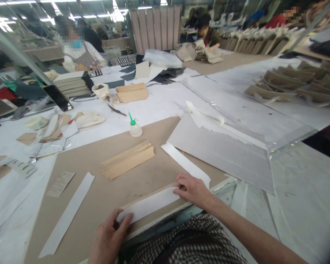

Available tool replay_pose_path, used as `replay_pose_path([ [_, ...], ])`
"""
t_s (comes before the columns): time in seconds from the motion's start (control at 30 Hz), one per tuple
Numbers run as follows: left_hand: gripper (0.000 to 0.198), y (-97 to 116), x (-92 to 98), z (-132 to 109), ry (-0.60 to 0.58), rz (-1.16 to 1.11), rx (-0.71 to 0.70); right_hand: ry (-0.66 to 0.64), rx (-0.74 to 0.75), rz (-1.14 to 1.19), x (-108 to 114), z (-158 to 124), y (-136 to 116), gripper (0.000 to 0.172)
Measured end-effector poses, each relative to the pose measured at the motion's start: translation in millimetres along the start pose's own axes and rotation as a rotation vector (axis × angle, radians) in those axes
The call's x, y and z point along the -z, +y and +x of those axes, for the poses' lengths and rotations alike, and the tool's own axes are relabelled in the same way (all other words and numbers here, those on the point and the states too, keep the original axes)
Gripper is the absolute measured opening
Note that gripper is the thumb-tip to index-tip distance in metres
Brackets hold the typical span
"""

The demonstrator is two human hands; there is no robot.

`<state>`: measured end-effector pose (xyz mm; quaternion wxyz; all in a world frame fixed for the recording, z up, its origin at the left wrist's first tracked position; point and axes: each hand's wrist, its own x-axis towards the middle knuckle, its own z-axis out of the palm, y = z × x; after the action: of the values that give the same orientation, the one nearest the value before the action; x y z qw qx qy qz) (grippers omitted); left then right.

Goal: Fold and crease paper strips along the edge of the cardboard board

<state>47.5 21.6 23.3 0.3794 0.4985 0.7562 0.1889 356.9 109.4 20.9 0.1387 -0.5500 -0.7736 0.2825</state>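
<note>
A white strip (151,206) lies near the front edge of the brown board (79,227), with a thin tan edge showing along its far side. My left hand (111,229) pinches its left end between thumb and fingers. At the strip's right end, the thumb and curled fingers of my right hand (191,189) are closed on it. Beyond the hands sits a stack of tan strips (128,159). A second white strip (187,163) lies just behind my right hand, and another white strip (67,216) rests at the left.
A clear bottle with a green spout (135,129) stands at the board's far edge. To the right, a large grey sheet (222,154) carries a fan of white strips (236,134). A phone (57,97) leans at the back left. Co-workers sit across the tables.
</note>
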Motion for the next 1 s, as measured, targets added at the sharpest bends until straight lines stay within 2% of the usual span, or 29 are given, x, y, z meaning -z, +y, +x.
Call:
replay_pose_path([
  [0.17,0.052,-4.5,4.6,4.9,-0.055,0.032,-0.022,0.016,0.007,-0.022,-1.1,-0.9,-0.3,0.018],
  [0.4,0.044,1.5,25.6,10.1,-0.183,-0.100,-0.072,0.055,0.028,-0.073,-7.7,-0.5,5.7,0.025],
  [0.6,0.027,0.5,31.5,18.6,-0.042,0.013,-0.083,0.056,0.050,-0.065,-12.3,4.3,14.4,0.036],
  [0.77,0.023,1.0,29.9,22.5,-0.023,0.082,-0.078,0.016,0.058,-0.033,-11.7,6.2,17.7,0.036],
  [1.0,0.023,1.6,28.5,22.9,-0.007,0.152,-0.068,0.039,0.056,-0.012,-12.2,7.0,16.4,0.041],
])
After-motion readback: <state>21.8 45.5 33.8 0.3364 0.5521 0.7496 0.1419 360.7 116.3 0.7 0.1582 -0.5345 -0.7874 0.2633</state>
